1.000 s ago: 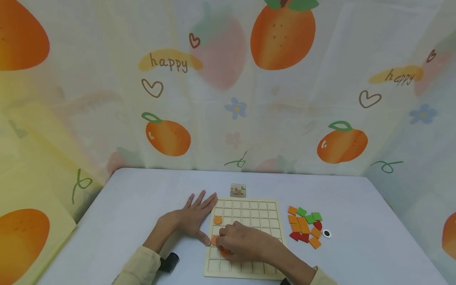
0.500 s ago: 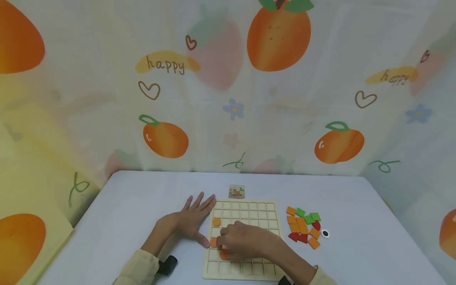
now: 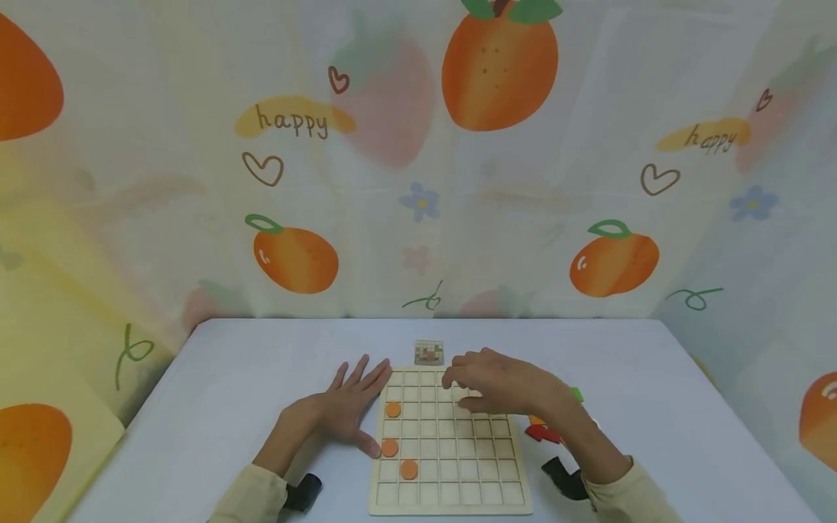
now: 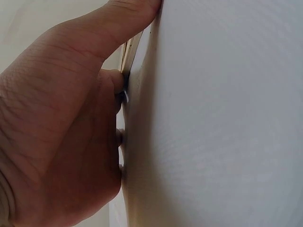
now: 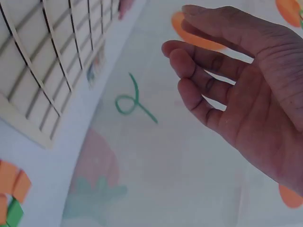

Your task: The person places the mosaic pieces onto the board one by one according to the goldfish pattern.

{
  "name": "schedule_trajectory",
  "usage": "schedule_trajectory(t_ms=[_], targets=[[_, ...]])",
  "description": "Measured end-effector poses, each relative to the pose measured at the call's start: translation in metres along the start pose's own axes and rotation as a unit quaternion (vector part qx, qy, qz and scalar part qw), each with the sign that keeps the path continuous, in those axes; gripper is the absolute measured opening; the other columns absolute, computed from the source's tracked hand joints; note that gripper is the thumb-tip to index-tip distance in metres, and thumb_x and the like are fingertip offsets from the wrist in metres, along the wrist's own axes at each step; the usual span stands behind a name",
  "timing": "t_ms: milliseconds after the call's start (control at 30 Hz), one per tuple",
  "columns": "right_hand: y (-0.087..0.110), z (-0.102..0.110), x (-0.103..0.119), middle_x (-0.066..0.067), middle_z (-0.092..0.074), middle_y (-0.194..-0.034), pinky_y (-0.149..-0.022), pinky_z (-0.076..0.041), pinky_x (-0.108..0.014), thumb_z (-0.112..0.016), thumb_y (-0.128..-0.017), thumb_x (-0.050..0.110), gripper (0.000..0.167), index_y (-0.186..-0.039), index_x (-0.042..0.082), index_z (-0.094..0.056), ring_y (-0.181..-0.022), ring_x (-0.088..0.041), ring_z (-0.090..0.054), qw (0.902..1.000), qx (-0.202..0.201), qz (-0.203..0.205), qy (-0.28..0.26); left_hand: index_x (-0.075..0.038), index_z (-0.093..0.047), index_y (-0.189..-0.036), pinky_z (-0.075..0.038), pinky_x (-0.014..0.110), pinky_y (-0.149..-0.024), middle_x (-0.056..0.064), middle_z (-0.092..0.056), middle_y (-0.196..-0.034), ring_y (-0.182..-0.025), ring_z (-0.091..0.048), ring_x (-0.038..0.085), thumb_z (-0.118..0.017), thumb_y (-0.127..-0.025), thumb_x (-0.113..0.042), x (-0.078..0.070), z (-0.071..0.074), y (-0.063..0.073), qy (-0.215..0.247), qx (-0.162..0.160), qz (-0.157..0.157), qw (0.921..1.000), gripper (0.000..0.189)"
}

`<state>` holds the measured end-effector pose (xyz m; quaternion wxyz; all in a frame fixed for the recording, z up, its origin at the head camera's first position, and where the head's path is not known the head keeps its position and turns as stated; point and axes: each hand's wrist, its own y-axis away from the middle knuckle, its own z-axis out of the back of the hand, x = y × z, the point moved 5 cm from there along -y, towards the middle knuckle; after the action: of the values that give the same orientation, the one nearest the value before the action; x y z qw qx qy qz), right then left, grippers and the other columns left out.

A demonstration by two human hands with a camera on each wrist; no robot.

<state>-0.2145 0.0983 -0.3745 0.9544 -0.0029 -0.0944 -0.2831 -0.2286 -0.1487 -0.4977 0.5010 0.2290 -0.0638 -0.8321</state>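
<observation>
A pale wooden grid board point(image 3: 461, 471) lies flat on the table. Three orange round pieces sit in its cells: an upper one point(image 3: 393, 410), a middle one point(image 3: 389, 447) and a lower one point(image 3: 408, 470), all towards the left side. My left hand point(image 3: 346, 410) rests with spread fingers at the board's left edge, thumb near the middle piece; the left wrist view has its palm point(image 4: 61, 127) close to the tabletop. Over the upper right of the board hovers my right hand point(image 3: 506, 381). Its fingers are loosely bent and hold nothing, as the right wrist view confirms.
Behind the board lies a small patterned card point(image 3: 429, 352). Loose pieces lie right of the board, partly hidden by my right forearm: red ones point(image 3: 541, 433), a green one point(image 3: 576, 394) and orange ones point(image 5: 20, 185). A printed curtain point(image 3: 366, 254) stands behind the table.
My right hand has lifted off the lower orange piece, leaving it in its cell, and moved up and right over the board. My left hand stays at the board's edge.
</observation>
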Motion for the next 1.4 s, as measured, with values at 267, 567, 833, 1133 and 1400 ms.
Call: schedule_trajectory(t_ms=[267,567,833,1133,1400], targets=[[0.024,0.025,-0.037,0.005,-0.066,-0.097,-0.079,-0.053,-0.026,-0.077,-0.094,0.011,0.021,-0.114,0.014,-0.071,-0.087,-0.01,-0.057,0.9983,-0.015,-0.055,-0.014,-0.013,-0.005,-0.169,0.005,0.066,-0.131,0.004,0.003,-0.18,-0.165,0.011,0.04,-0.082,-0.072,-0.073,0.0,-0.002,-0.002,-0.005,0.0,0.005,1.0,0.138],[0.051,0.03,-0.074,0.005,-0.068,-0.1,-0.078,-0.055,-0.025,-0.078,-0.093,0.01,0.022,-0.113,0.014,-0.071,-0.091,-0.013,-0.06,0.9862,-0.018,-0.147,-0.073,-0.013,-0.005,-0.169,0.005,0.066,-0.131,0.005,0.002,-0.18,-0.165,0.01,0.04,-0.082,-0.071,-0.073,0.002,-0.002,0.0,-0.002,-0.003,0.007,1.0,0.138],[0.068,0.035,-0.101,0.002,-0.068,-0.095,-0.077,-0.057,-0.026,-0.077,-0.094,0.01,0.019,-0.111,0.009,-0.071,-0.087,-0.012,-0.059,0.9831,-0.042,-0.164,-0.069,-0.011,-0.003,-0.169,0.005,0.068,-0.13,0.007,0.003,-0.179,-0.165,0.012,0.042,-0.082,-0.072,-0.073,-0.002,-0.004,-0.002,0.007,-0.002,-0.014,0.9999,0.139],[0.075,0.006,-0.103,0.006,-0.067,-0.093,-0.075,-0.056,-0.021,-0.079,-0.091,0.008,0.018,-0.107,0.009,-0.072,-0.086,-0.009,-0.057,0.9776,-0.01,-0.184,-0.102,-0.01,-0.006,-0.169,0.006,0.068,-0.13,0.008,0.001,-0.179,-0.165,0.011,0.042,-0.084,-0.071,-0.07,-0.001,0.0,-0.001,0.016,-0.006,-0.009,0.9998,0.139],[0.067,-0.032,-0.09,0.001,-0.065,-0.079,-0.065,-0.052,-0.028,-0.085,-0.082,0.004,0.016,-0.079,0.014,-0.073,-0.074,-0.016,-0.059,0.9408,0.126,-0.278,-0.146,-0.009,-0.006,-0.169,0.005,0.068,-0.13,0.008,0.002,-0.179,-0.164,0.01,0.043,-0.083,-0.073,-0.071,0.0,0.001,0.004,0.015,-0.006,-0.01,0.9998,0.138]])
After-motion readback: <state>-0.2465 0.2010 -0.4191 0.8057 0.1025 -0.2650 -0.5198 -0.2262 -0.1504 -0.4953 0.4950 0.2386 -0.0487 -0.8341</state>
